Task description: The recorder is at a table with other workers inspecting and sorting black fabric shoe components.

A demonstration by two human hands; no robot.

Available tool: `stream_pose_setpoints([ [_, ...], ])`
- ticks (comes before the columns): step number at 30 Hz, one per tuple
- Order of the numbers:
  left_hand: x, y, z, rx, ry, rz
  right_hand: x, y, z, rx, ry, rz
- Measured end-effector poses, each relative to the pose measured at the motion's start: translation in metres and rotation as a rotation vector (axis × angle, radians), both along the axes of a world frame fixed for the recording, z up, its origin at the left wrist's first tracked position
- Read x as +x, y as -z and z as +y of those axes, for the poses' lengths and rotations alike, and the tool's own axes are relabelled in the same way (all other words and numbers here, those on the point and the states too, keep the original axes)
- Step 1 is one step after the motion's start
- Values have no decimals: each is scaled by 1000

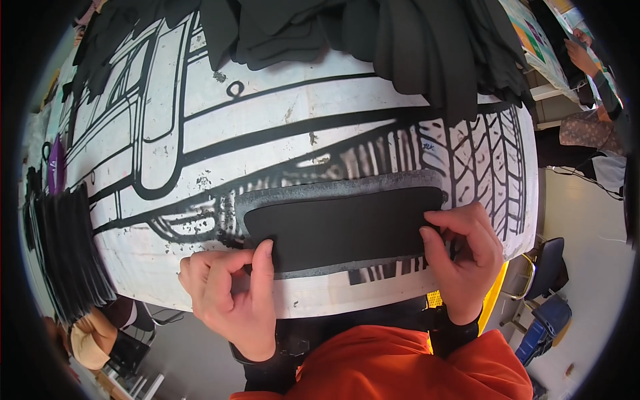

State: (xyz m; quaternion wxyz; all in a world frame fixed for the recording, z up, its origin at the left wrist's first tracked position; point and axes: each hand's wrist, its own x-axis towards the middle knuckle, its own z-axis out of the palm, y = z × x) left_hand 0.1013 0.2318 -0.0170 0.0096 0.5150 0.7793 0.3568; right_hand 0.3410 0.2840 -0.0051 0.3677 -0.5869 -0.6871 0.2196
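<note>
A long black piece with rounded ends lies on a grey foam-like backing near the table's front edge. My left hand presses on the piece's lower left corner, thumb and forefinger on its edge. My right hand pinches its right end between thumb and curled fingers. Both hands hold the same piece flat against the white table cover, which carries a bold black line drawing of a vehicle and a tyre.
A heap of black cut pieces covers the table's far edge. A stack of thin black sheets hangs at the left. Another person's hands are at a table at the upper right. Blue chairs stand at the lower right.
</note>
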Motion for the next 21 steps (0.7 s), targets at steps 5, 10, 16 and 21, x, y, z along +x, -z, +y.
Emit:
stream_pose_setpoints([
  [5, 0, 2, -1, 4, 8, 4, 0, 0, 0, -6, -11, -3],
  [10, 0, 1, -1, -19, -2, 18, 0, 0, 0, -5, -17, -22],
  [16, 0, 1, -1, -20, -3, 28, 0, -1, 1, -7, -18, -28],
  [21, 0, 1, 0, -17, -3, 28, 0, -2, 1, -17, -2, -26],
])
